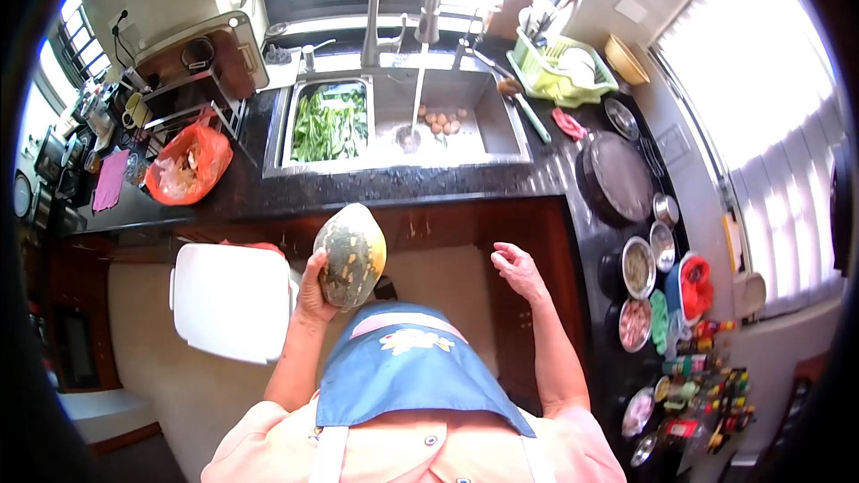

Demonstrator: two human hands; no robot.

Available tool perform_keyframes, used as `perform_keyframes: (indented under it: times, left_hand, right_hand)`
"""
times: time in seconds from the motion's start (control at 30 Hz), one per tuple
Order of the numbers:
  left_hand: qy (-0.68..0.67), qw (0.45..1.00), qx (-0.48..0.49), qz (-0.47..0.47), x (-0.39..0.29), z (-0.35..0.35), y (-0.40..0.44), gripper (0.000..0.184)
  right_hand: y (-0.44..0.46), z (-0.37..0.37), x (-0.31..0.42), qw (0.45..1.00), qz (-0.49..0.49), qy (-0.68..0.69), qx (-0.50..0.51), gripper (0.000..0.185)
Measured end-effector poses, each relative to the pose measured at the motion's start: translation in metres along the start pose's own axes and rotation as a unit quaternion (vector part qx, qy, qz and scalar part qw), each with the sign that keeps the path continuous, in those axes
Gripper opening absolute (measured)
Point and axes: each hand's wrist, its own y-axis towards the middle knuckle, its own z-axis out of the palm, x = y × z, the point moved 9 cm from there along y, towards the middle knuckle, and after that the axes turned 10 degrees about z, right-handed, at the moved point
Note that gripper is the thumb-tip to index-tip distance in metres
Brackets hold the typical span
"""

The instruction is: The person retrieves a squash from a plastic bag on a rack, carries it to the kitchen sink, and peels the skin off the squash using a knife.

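Observation:
A large squash (351, 255), mottled green with yellow patches, is gripped in my left hand (315, 291) in front of the counter, above the apron. My right hand (517, 268) hangs in the air to the right, holding nothing, its fingers loosely bent and apart. Ahead of both hands is the double sink (403, 161). Water runs from the tall faucet (428, 22) into its right basin, where several small round brown items (440, 118) lie. Leafy greens (329, 125) fill the left basin.
A white lidded bin (231, 300) stands left of the squash. On the counter sit an orange-red bag (190, 161), a green dish rack (564, 72), a round dark pan lid (616, 177), a bowl of pale pink meat (635, 325) and several bottles (702, 385).

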Motion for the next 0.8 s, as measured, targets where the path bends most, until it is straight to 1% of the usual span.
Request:
perform_keyframes:
  times: [0.1,0.13,0.2,0.23,0.27,0.33,0.37,0.4,0.47,0.5,0.6,0.63,0.67,0.7,0.73,0.8]
  left_hand:
    - [0.071,0.997,-0.006,-0.001,0.0,0.012,0.065,0.067]
    - [0.122,0.992,-0.015,0.024,-0.006,0.014,0.085,0.068]
    - [0.22,0.972,-0.025,0.073,-0.015,0.023,0.125,0.071]
    - [0.245,0.965,-0.03,0.088,-0.019,0.033,0.141,0.078]
    - [0.282,0.954,-0.032,0.1,-0.021,0.038,0.156,0.079]
    - [0.352,0.927,-0.038,0.125,-0.023,0.05,0.179,0.081]
    - [0.389,0.912,-0.027,0.131,-0.024,0.061,0.19,0.088]
    - [0.439,0.886,-0.034,0.146,-0.022,0.066,0.196,0.089]
    - [0.536,0.823,-0.047,0.181,-0.02,0.071,0.213,0.094]
    - [0.604,0.767,-0.056,0.207,-0.013,0.061,0.223,0.099]
    - [0.718,0.66,-0.054,0.213,-0.004,0.081,0.229,0.104]
    - [0.716,0.664,-0.041,0.214,0.0,0.088,0.231,0.105]
    - [0.725,0.659,-0.055,0.194,0.003,0.088,0.232,0.105]
    - [0.722,0.662,-0.062,0.19,0.003,0.092,0.231,0.105]
    - [0.72,0.665,-0.068,0.186,0.003,0.096,0.233,0.105]
    - [0.714,0.667,-0.08,0.195,0.001,0.089,0.238,0.107]
  right_hand:
    - [0.043,-0.011,0.055,0.999,-0.045,0.005,0.006,0.045]
    - [0.057,-0.015,0.073,0.998,-0.066,0.0,0.0,0.044]
    - [0.08,-0.021,0.111,0.997,-0.074,0.019,0.018,0.042]
    - [0.089,-0.022,0.132,0.997,-0.068,0.029,0.019,0.041]
    - [0.099,-0.025,0.151,0.997,-0.061,0.031,0.028,0.041]
    - [0.138,-0.035,0.173,0.995,-0.092,0.009,0.023,0.041]
    - [0.157,-0.043,0.184,0.995,-0.101,-0.027,0.005,0.042]
    - [0.173,-0.05,0.2,0.992,-0.111,-0.061,-0.011,0.043]
    - [0.216,-0.063,0.223,0.986,-0.139,-0.082,-0.034,0.048]
    - [0.234,-0.068,0.241,0.983,-0.158,-0.09,-0.041,0.048]
    - [0.268,-0.072,0.298,0.967,-0.212,-0.125,-0.068,0.047]
    - [0.279,-0.068,0.315,0.965,-0.224,-0.129,-0.05,0.045]
    - [0.29,-0.059,0.33,0.962,-0.235,-0.133,-0.03,0.044]
    - [0.299,-0.046,0.346,0.965,-0.225,-0.135,-0.001,0.042]
    - [0.307,-0.034,0.365,0.963,-0.235,-0.127,0.03,0.041]
    - [0.347,0.0,0.39,0.953,-0.273,-0.106,0.077,0.04]
